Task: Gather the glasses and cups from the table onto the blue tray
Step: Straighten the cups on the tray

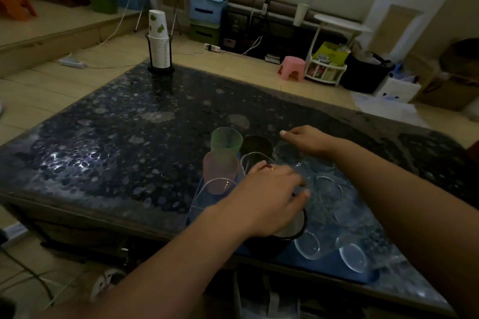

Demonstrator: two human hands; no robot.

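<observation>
The blue tray [282,258] lies on the near right part of the dark speckled table [116,142]. On it stand a green cup [226,138], a pink cup [220,172], a dark cup [256,145], a black mug [291,230] with a white inside, and several clear glasses [307,245]. My left hand [269,195] hovers over the black mug with its fingers loosely spread toward the glasses. At the tray's far edge my right hand [308,140] grips a clear glass [287,154] from above.
A stack of white paper cups [158,41] in a black holder stands at the table's far corner. Beyond the table are a pink stool [291,68], a white rack, bins and cables on the floor.
</observation>
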